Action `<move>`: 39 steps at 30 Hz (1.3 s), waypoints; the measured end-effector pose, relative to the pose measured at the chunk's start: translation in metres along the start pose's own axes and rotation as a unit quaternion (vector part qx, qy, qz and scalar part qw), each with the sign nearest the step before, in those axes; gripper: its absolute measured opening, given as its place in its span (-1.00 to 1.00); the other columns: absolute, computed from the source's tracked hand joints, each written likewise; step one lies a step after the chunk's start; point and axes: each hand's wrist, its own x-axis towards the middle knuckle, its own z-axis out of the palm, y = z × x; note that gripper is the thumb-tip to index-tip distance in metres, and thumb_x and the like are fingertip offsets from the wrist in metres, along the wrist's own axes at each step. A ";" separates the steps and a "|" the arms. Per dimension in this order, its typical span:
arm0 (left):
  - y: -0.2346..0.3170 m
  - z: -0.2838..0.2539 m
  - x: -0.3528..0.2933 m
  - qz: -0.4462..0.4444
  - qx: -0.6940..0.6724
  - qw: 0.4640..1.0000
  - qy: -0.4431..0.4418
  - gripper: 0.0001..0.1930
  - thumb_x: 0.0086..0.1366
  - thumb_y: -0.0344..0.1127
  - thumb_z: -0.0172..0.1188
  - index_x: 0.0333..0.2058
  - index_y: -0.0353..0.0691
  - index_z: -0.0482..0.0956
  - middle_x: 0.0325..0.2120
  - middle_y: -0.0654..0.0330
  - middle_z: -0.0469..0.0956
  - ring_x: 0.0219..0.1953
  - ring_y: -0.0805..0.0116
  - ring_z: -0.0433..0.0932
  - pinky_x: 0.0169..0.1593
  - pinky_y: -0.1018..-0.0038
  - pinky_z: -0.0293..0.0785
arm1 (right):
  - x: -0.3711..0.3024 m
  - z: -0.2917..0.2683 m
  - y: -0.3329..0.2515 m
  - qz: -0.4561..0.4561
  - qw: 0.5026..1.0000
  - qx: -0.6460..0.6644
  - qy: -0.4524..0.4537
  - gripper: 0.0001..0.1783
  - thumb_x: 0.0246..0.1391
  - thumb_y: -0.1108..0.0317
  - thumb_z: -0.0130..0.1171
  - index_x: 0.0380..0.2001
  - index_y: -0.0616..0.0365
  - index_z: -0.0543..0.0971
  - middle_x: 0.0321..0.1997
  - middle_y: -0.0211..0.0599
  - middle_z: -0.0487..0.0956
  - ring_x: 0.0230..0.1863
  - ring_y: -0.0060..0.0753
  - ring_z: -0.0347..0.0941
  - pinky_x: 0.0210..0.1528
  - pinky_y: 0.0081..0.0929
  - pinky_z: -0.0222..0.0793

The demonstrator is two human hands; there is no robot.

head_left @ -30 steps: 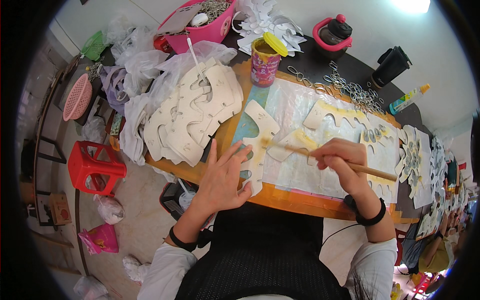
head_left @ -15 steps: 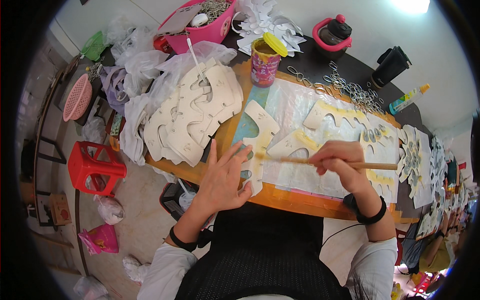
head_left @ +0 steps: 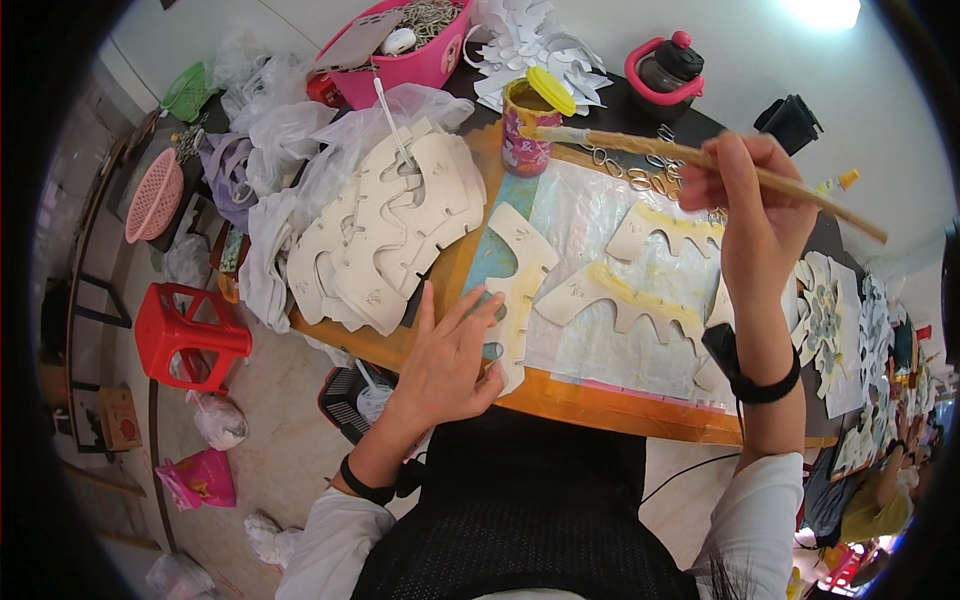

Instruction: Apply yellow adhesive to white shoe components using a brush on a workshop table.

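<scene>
My left hand lies with spread fingers on a cream, curved cut-out piece with notched edges, its fingertips on the piece's left side. In my right hand, raised over the table, is a long wooden brush. The brush tip appears at the upper part of a purple-pink jar with yellow smears and a tilted yellow lid; I cannot tell if it touches. Other cut-outs with yellowish coating along their edges lie on a whitish sheet. Left of my left hand is a stack of cream cut-outs.
A pink basket of metal rings stands at the back. Loose metal rings, a dark pot with pink trim and a black cup are farther right. A red stool stands on the floor at left.
My right hand has lifted up and away from the piece, carrying the brush from its edge to the jar. My left hand has stayed in place on the piece.
</scene>
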 end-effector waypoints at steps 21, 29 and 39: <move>0.001 0.002 0.002 0.001 -0.004 1.000 0.010 -0.48 -0.03 -0.29 0.15 -0.08 -0.41 0.30 0.03 0.01 0.46 0.18 -0.03 0.35 0.28 -0.31 -0.24 | 0.034 0.067 0.050 -0.184 0.966 -0.183 -0.019 -0.79 0.05 0.31 0.30 -0.55 0.18 0.55 -0.67 -0.36 0.55 -0.69 -0.57 0.49 -0.62 -0.66 0.33; 0.002 0.000 0.002 0.003 -0.008 1.000 -0.001 -0.45 0.01 -0.33 0.15 -0.02 -0.43 0.26 0.06 0.00 0.42 0.20 -0.08 0.31 0.27 -0.32 -0.21 | 0.024 0.032 0.030 -0.033 0.995 -0.021 0.091 -0.66 0.13 0.22 0.26 -0.60 0.23 0.51 -0.69 -0.34 0.54 -0.71 -0.69 0.44 -0.68 -0.76 0.33; 0.002 0.003 0.003 0.000 -0.010 1.000 0.023 -0.49 -0.05 -0.32 0.15 -0.09 -0.41 0.32 -0.05 0.03 0.48 0.17 -0.02 0.36 0.29 -0.29 -0.21 | -0.016 -0.029 0.032 0.245 0.946 0.212 -0.033 -0.70 0.24 0.22 0.08 -0.51 0.19 0.43 -0.74 -0.30 0.47 -0.84 -0.63 0.31 -0.83 -0.73 0.14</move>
